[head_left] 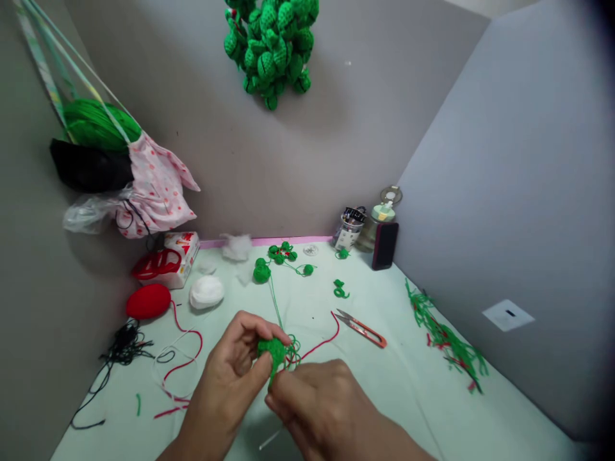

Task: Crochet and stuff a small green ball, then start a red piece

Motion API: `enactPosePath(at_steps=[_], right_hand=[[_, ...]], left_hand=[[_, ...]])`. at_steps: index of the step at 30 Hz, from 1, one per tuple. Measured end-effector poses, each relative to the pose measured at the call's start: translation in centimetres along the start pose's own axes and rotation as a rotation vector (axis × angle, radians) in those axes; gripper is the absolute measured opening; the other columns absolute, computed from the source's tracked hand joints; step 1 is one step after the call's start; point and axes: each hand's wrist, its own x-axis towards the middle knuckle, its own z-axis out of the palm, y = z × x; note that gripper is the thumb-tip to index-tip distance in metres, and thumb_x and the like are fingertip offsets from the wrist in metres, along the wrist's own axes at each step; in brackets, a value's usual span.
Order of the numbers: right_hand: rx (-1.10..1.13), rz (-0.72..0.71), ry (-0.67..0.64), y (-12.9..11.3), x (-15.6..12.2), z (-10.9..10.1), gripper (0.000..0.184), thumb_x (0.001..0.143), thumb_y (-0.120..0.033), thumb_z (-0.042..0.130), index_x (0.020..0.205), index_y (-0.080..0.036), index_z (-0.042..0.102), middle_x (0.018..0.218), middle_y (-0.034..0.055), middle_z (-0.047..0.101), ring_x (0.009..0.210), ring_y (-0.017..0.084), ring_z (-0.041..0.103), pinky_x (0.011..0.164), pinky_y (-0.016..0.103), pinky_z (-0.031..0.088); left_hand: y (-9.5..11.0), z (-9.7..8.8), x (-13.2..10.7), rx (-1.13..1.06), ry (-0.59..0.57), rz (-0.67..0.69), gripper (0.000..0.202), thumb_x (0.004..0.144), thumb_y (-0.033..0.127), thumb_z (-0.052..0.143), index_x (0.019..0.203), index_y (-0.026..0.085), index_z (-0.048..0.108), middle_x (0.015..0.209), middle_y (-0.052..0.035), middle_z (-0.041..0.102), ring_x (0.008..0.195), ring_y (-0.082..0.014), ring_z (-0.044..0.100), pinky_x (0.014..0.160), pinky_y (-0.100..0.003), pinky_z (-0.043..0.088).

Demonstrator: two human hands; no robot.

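Between the thumb and fingers of my left hand is a small green crocheted piece. My right hand is closed right against the lower edge of that piece. Out from under it pokes the thin pale shaft of a crochet hook; its tip is hidden. Loose loops of green yarn lie just behind the fingers, and a green strand runs back toward a green ball. Red yarn trails out past my right hand toward orange-handled thread snips.
Red yarn, white yarn and tangled black yarn lie left. Small green crocheted pieces sit at the back. A jar of tools and a phone stand back right; green yarn scraps line the right wall.
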Motion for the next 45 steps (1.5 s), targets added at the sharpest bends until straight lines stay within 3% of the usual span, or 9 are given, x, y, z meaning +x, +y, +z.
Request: enactPosePath(at_steps=[3,5,8,12,18,26,31,38,45], right_hand=[[0.215,0.185,-0.129,-0.3,0.2,-1.7,0.028,0.096,-0.013,0.047,0.071,-0.022,0.043,0.062,-0.0081,0.029,0.052,0.009,0.026,0.05,0.025,0.025],[0.387,0.349,-0.185,-0.4,0.5,-2.5,0.031,0.097,-0.014,0.049,0.068,-0.022,0.041,0.061,-0.0082,0.028,0.053,0.008,0.027,0.051,0.024,0.025],[0.637,0.545,-0.232,0.2,0.8,-2.7,0.029,0.098,-0.022,0.055,0.069,-0.02,0.053,0.06,-0.0075,0.036,0.056,0.008,0.032,0.053,0.024,0.026],[0.904,0.66,-0.201,2.2,0.9,-2.0,0.031,0.095,-0.042,0.066,0.076,-0.017,0.069,0.063,-0.0059,0.042,0.06,0.009,0.033,0.056,0.025,0.026],[1.121,0.727,-0.129,4.8,0.7,-1.3,0.04,0.088,-0.052,0.075,0.076,-0.015,0.071,0.051,-0.0096,0.037,0.049,0.006,0.024,0.049,0.025,0.016],[1.315,0.823,-0.081,5.4,0.9,-1.3,0.037,0.085,-0.049,0.078,0.074,-0.014,0.069,0.044,-0.0132,0.03,0.043,0.005,0.015,0.045,0.024,0.013],[1.385,0.835,-0.056,5.3,1.0,-1.2,0.036,0.084,-0.047,0.079,0.073,-0.015,0.069,0.042,-0.0137,0.028,0.041,0.005,0.014,0.043,0.023,0.016],[1.514,0.946,0.016,4.8,0.8,-0.4,0.034,0.082,-0.042,0.083,0.072,-0.014,0.067,0.043,-0.0141,0.025,0.044,0.004,0.008,0.043,0.02,0.009],[1.6,0.912,0.058,4.5,1.0,-0.7,0.028,0.084,-0.038,0.081,0.075,-0.014,0.072,0.043,-0.0139,0.026,0.044,0.005,0.011,0.047,0.018,0.027]], left_hand=[[-0.1,-0.4,0.3,0.117,-0.06,0.059,0.008,0.086,0.02,0.067,0.082,0.026,0.065,0.088,-0.0022,0.069,0.084,-0.0203,0.063,0.076,-0.029,0.05],[0.1,-0.4,0.2,0.163,-0.118,0.011,0.009,0.089,0.023,0.062,0.08,0.025,0.065,0.083,-0.0015,0.066,0.08,-0.0202,0.061,0.074,-0.03,0.048],[0.3,0.0,0.0,0.151,-0.184,-0.088,0.018,0.093,0.034,0.056,0.078,0.025,0.059,0.07,0.0009,0.058,0.068,-0.019,0.052,0.067,-0.03,0.042],[0.5,0.5,0.0,0.112,-0.181,-0.132,0.027,0.096,0.046,0.052,0.08,0.025,0.054,0.067,0.0018,0.055,0.067,-0.0186,0.047,0.065,-0.031,0.037],[0.6,-0.6,0.8,-0.13,-0.285,-0.347,0.023,0.096,0.045,0.056,0.099,0.022,0.057,0.081,0.0013,0.062,0.061,-0.0126,0.044,0.06,-0.027,0.035],[0.1,-0.7,1.1,-0.366,-0.319,-0.273,0.02,0.107,0.038,0.05,0.108,0.022,0.061,0.085,-0.0001,0.06,0.07,-0.0127,0.056,0.064,-0.027,0.053],[0.0,-0.6,1.3,-0.274,-0.336,-0.267,0.023,0.105,0.041,0.057,0.098,0.02,0.065,0.087,0.0014,0.061,0.067,-0.0101,0.061,0.07,-0.027,0.057],[-0.8,-0.9,1.3,-0.151,-0.346,-0.21,0.032,0.106,0.048,0.052,0.095,0.02,0.064,0.093,-0.0002,0.062,0.071,-0.0116,0.064,0.077,-0.03,0.059],[-0.4,-0.9,1.1,-0.111,-0.395,-0.144,0.024,0.098,0.046,0.067,0.103,0.023,0.062,0.108,-0.0027,0.063,0.092,-0.0174,0.068,0.086,-0.033,0.058]])
